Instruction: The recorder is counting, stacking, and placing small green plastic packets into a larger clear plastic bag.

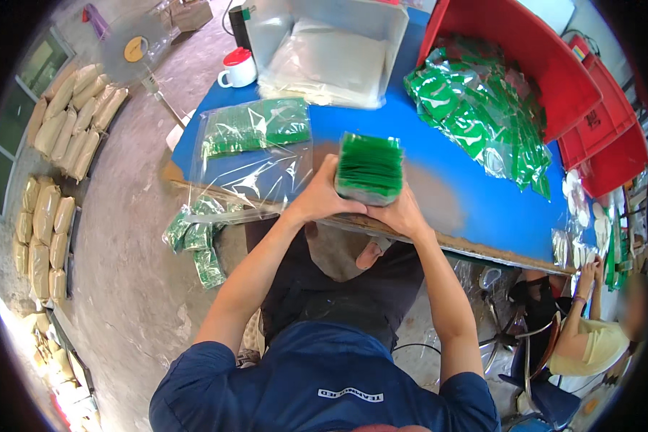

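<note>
In the head view, the left hand point(322, 196) and the right hand point(402, 213) clasp a thick stack of green sachets point(369, 168) between them, both hands closed around its lower end, standing it on edge at the near rim of the blue table point(475, 194). Just left of the grip lies a clear plastic bag point(255, 147) partly filled with green sachets. Beyond the grip to the right, a loose heap of green sachets point(482, 115) spills from a tilted red crate point(525, 50). Farther off stand a white mug point(237, 70) and a grey bin point(331, 43).
</note>
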Tool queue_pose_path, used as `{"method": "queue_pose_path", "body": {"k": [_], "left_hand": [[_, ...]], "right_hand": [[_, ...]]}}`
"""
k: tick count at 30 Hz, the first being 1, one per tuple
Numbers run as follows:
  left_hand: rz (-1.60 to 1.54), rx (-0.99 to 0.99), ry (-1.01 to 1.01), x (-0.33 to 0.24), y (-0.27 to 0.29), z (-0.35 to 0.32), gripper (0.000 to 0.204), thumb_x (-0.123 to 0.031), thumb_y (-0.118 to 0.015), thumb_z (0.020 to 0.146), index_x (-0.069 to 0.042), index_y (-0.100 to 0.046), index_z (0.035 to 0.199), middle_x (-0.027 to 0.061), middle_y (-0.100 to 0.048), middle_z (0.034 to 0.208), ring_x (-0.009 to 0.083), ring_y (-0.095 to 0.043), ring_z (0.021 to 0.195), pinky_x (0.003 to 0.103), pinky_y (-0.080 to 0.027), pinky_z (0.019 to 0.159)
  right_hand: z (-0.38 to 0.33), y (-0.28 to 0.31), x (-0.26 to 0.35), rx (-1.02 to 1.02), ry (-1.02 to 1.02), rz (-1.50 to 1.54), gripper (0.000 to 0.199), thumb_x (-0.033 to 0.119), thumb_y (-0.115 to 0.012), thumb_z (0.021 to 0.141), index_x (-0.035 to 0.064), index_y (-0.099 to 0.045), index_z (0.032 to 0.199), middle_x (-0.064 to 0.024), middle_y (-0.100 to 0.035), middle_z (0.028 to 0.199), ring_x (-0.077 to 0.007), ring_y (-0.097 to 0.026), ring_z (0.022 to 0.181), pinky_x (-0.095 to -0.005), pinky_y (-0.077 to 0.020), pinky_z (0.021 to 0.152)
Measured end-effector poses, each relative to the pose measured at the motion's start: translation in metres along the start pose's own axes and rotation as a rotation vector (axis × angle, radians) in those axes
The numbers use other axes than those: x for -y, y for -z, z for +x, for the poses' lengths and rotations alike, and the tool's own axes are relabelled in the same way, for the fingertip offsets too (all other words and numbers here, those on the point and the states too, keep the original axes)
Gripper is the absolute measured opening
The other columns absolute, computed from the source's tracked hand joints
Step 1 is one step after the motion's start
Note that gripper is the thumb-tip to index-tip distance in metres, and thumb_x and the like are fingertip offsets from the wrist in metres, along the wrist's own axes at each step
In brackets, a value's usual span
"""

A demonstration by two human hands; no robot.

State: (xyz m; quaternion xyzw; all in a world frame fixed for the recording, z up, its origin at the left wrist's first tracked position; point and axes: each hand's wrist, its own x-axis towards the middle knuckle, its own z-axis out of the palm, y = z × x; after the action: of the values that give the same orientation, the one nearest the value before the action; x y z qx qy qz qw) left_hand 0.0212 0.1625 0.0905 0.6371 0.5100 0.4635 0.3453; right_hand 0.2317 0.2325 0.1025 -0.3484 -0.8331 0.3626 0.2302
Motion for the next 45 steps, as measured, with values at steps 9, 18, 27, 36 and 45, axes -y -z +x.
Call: {"method": "queue_pose_path", "body": {"k": [9, 18, 27, 36, 45], "left_hand": [[-0.698, 0.059, 0.065, -0.051, -0.002, -0.024, 0.076, -0.016, -0.089, 0.065, -0.003, -0.053, 0.131, 0.0074, -0.063, 0.121, 0.0169, -0.059, 0.112, 0.034, -0.048, 0.096], [-0.923, 0.068, 0.188, -0.009, -0.001, -0.058, 0.091, -0.023, -0.093, 0.062, -0.002, -0.047, 0.137, 0.0071, -0.064, 0.118, 0.0170, -0.062, 0.105, 0.034, -0.051, 0.090], [-1.236, 0.005, 0.228, -0.052, 0.004, -0.051, 0.087, -0.028, -0.079, 0.085, -0.005, -0.028, 0.152, 0.0094, -0.046, 0.143, 0.0184, -0.049, 0.127, 0.036, -0.043, 0.106], [-0.902, -0.250, 0.474, -0.051, -0.023, -0.055, 0.044, -0.025, -0.073, 0.091, 0.001, -0.057, 0.124, 0.0065, -0.066, 0.111, 0.0137, -0.064, 0.100, 0.029, -0.053, 0.087], [0.986, -0.228, -0.022, -0.034, 0.129, -0.111, 0.060, -0.012, -0.083, 0.070, -0.010, -0.059, 0.126, 0.0106, -0.055, 0.131, 0.0325, -0.050, 0.128, 0.043, -0.043, 0.104]], "right_hand": [[-0.049, 0.015, 0.018, -0.047, -0.106, 0.382, 0.077, 0.059, -0.066, 0.081, -0.0030, -0.045, 0.121, -0.0250, -0.067, 0.107, -0.0390, -0.068, 0.098, -0.0436, -0.0555, 0.082], [-0.070, -0.042, 0.081, 0.535, -0.616, 1.818, 0.092, 0.080, -0.047, 0.083, 0.0084, -0.048, 0.141, -0.0298, -0.050, 0.138, -0.0408, -0.055, 0.124, -0.0511, -0.0468, 0.102], [-0.062, 0.020, 0.071, 0.001, -0.345, 0.758, 0.096, 0.024, -0.082, 0.077, 0.0045, -0.023, 0.150, -0.0214, -0.057, 0.126, -0.0303, -0.060, 0.113, -0.0443, -0.0475, 0.102], [-0.063, 0.014, 0.071, 0.007, -0.076, 0.345, 0.106, 0.015, -0.087, 0.069, 0.0053, -0.019, 0.149, -0.0206, -0.054, 0.127, -0.0302, -0.058, 0.115, -0.0413, -0.0482, 0.099], [-0.039, 0.011, -0.002, -0.719, 0.127, -0.144, 0.096, 0.012, -0.088, 0.070, 0.0024, -0.029, 0.145, -0.0184, -0.050, 0.130, -0.0288, -0.053, 0.118, -0.0403, -0.0445, 0.100]]}}
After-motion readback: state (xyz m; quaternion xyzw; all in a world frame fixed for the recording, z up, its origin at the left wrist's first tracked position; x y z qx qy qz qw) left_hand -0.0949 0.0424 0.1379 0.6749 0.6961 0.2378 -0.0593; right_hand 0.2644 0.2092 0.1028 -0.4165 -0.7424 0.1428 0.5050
